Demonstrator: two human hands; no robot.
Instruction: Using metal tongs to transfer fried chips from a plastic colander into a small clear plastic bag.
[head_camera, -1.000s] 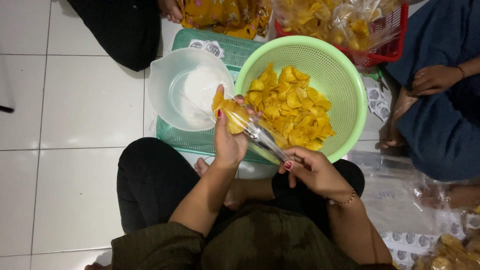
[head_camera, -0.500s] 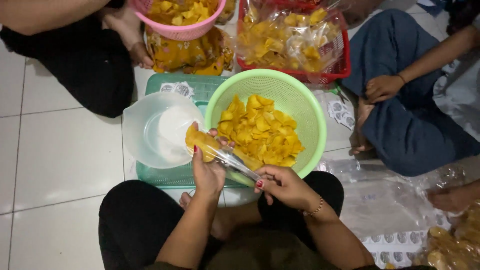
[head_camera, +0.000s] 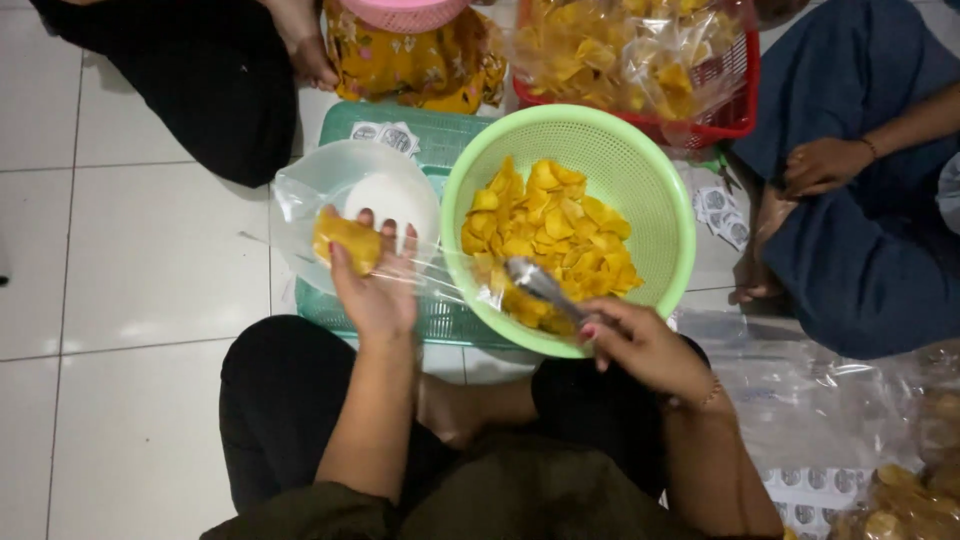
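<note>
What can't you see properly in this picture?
- Head view: the tongs are blurred, and the right hand hides their handle.
- The red basket of bagged chips and the pink basket are cut off by the top edge.
- The left hand covers part of the clear bag, so its chip count is unclear.

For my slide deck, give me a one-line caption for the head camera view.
Left hand holds a clear bag of chips while right hand digs metal tongs into the green basket.
</note>
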